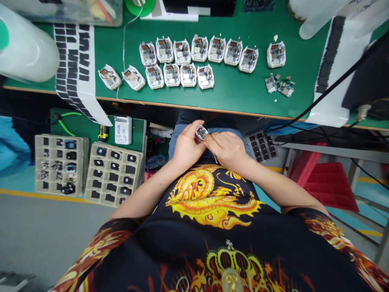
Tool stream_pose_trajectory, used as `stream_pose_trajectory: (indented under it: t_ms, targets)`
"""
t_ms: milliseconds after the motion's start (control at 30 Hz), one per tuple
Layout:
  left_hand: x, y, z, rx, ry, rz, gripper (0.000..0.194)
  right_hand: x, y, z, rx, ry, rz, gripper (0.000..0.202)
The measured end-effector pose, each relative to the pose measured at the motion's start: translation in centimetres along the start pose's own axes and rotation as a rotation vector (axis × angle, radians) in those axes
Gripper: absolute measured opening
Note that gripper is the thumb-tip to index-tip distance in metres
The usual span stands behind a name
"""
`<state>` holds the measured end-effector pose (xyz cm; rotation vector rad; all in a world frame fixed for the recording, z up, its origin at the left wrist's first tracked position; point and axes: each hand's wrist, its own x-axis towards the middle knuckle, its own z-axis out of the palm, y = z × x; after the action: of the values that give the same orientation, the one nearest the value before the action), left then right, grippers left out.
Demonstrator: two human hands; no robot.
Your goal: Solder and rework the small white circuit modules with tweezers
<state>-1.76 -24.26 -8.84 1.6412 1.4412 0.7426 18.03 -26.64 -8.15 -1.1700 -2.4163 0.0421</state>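
Observation:
Above my lap, my left hand (189,145) is closed around a small white watch case (201,132) whose open side shows electronics. My right hand (228,151) is pinched on thin metal tweezers (216,159), mostly hidden by the fingers, their tip end at the case's right edge. On the green bench in front lie two rows of similar open white watch cases (199,48) with circuit boards inside. Two more cases at the left (133,78) look barer inside. Loose circuit boards (285,88) lie at the right, below a single case (276,54).
Sheets of black adhesive strips (73,73) hang over the bench edge at left and lie at right (330,61). Stacked compartment trays (114,174) with watch parts stand lower left. Black cables (322,95) cross the right side. A red tray (331,186) stands below.

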Motion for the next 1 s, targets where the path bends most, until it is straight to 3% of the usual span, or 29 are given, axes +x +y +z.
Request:
stream_pose_trajectory:
  t_ms: [167,300,500,767,1000]
  targets:
    - [-0.1,0.0,-0.1,-0.138,0.012,-0.007,0.061,0.3,0.6,-0.7,0.108,0.020,0.051,0.022]
    - [-0.2,0.6,-0.5,-0.390,-0.056,-0.045,0.053,0.4,1.6,-1.6,0.358,0.142,0.112,0.017]
    - [-0.3,1.2,-0.9,-0.395,-0.062,0.005,0.051,0.4,2.0,-2.1,0.300,0.267,-0.052,0.016]
    - [0.0,0.2,-0.2,-0.155,0.035,0.070,0.047,0.6,1.7,-0.2,0.037,0.134,-0.131,0.018]
    - [-0.4,-0.2,0.0,-0.050,0.073,0.032,0.054,1.3,0.6,-0.4,-0.088,-0.022,-0.148,0.024]
